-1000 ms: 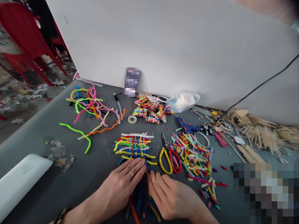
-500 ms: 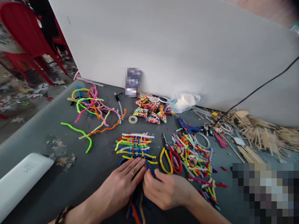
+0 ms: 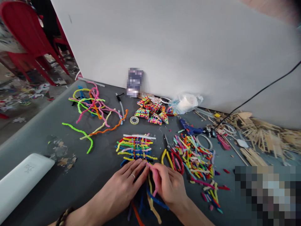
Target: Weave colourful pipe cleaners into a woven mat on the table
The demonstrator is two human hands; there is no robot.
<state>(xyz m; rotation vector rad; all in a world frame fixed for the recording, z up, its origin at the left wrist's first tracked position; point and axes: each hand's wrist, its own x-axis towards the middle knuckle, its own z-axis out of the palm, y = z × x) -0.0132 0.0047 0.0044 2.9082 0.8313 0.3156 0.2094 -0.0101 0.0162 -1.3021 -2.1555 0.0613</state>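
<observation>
A woven piece of multicoloured pipe cleaners (image 3: 136, 147) lies on the dark table, with a white strip across its far edge. My left hand (image 3: 127, 180), with a ring and a bracelet, presses on its near edge, fingers together. Close on its right, my right hand (image 3: 170, 185) pinches a pink pipe cleaner (image 3: 155, 180) that comes out of the weave. Loose blue, orange and beige ends (image 3: 154, 208) trail toward me below the hands. Scissors with yellow and red handles (image 3: 168, 150) lie beside the weave, partly behind my right hand.
Cut pipe cleaner pieces (image 3: 195, 157) are piled at the right, near a blue glue gun (image 3: 189, 128). Long pipe cleaners (image 3: 94, 100) lie back left. Colourful small packets (image 3: 152, 111) sit near the white board (image 3: 164, 47). A white device (image 3: 28, 172) and wooden sticks (image 3: 265, 128) flank the work.
My right hand has moved slightly right, drawing the pink pipe cleaner out to the side. The loose ends have spread rightward. My left hand keeps its place on the weave.
</observation>
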